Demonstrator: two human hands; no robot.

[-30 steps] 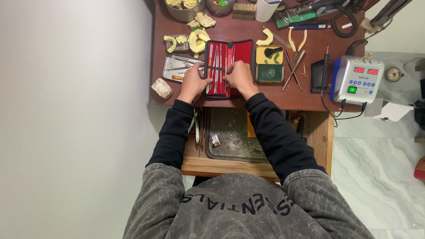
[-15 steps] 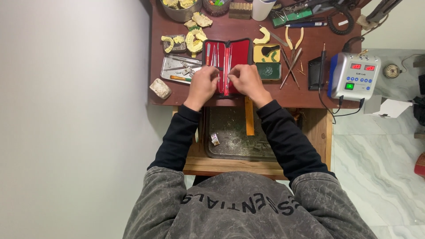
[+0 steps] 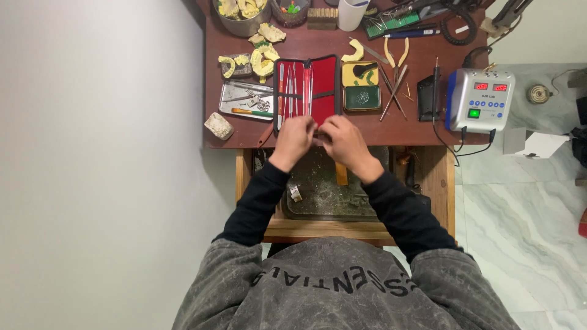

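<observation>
An open red instrument case (image 3: 322, 85) lies on the brown desk (image 3: 422, 128), with several thin metal tools strapped into its left half. My left hand (image 3: 295, 137) and my right hand (image 3: 343, 140) meet just below the case, at the desk's front edge. Both have curled fingers and their fingertips touch. Whatever is pinched between them is hidden by the fingers.
Left of the case are a metal tray (image 3: 227, 109) of small tools, yellow plaster dental casts (image 3: 263, 61) and a pale stone block (image 3: 218, 126). To the right are a green and yellow tin (image 3: 361, 88), pliers (image 3: 394, 54) and a grey control box (image 3: 480, 101). An open drawer (image 3: 330, 195) sits under my forearms.
Both hands have drawn back from the middle of the red case to the desk's front edge and come together. The camera view has also shifted.
</observation>
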